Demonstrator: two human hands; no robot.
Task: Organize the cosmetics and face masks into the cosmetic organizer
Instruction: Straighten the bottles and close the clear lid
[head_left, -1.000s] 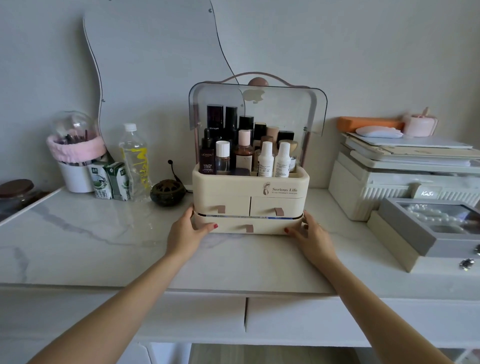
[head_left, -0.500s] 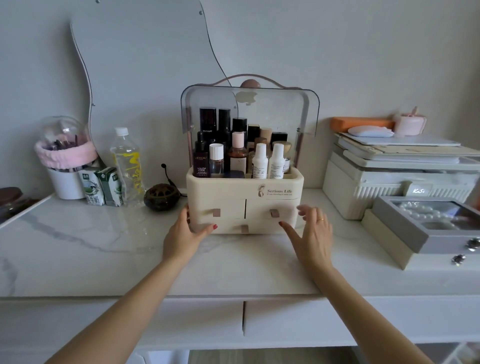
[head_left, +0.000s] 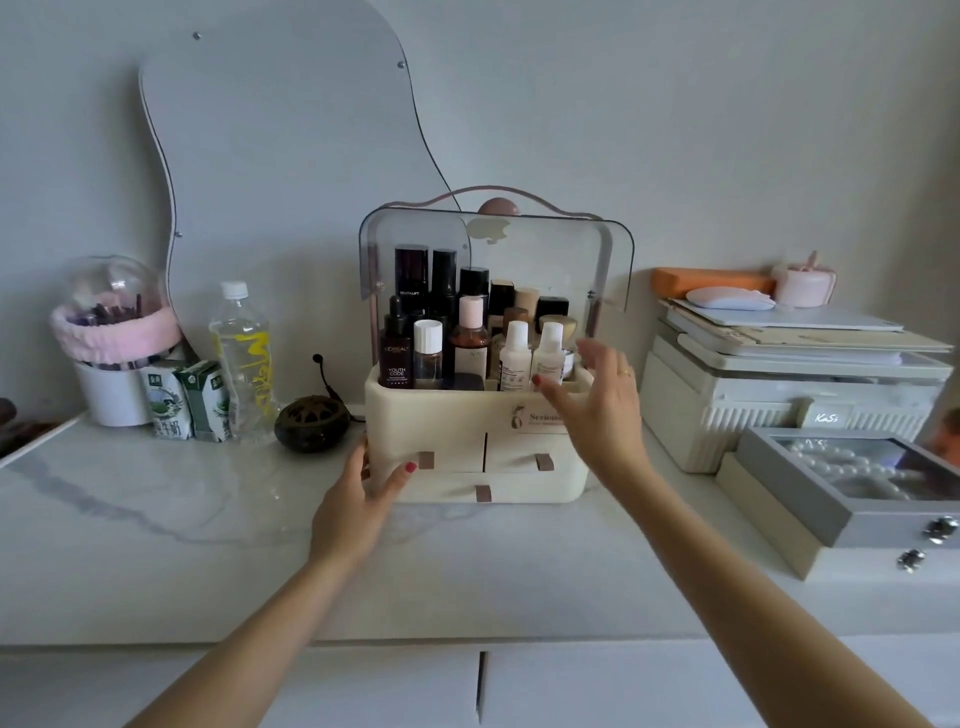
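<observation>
Left hand (head_left: 363, 499) flat, fingers straight, against the organizer's (head_left: 441, 415) lower left corner. Right hand (head_left: 602, 405) spread, holding nothing, at its top right rim by two white bottles (head_left: 532, 358). Organizer mid-worktop (head_left: 156, 519), clear lid (head_left: 545, 260) raised, three drawers closed, top tray packed with bottles. Left of it: two milk cartons (head_left: 189, 400), one water bottle (head_left: 243, 358).

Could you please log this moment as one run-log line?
left hand: rests on cosmetic organizer, lower left corner | right hand: open, raised before its upper right front | drawers: closed | lid: up
</observation>
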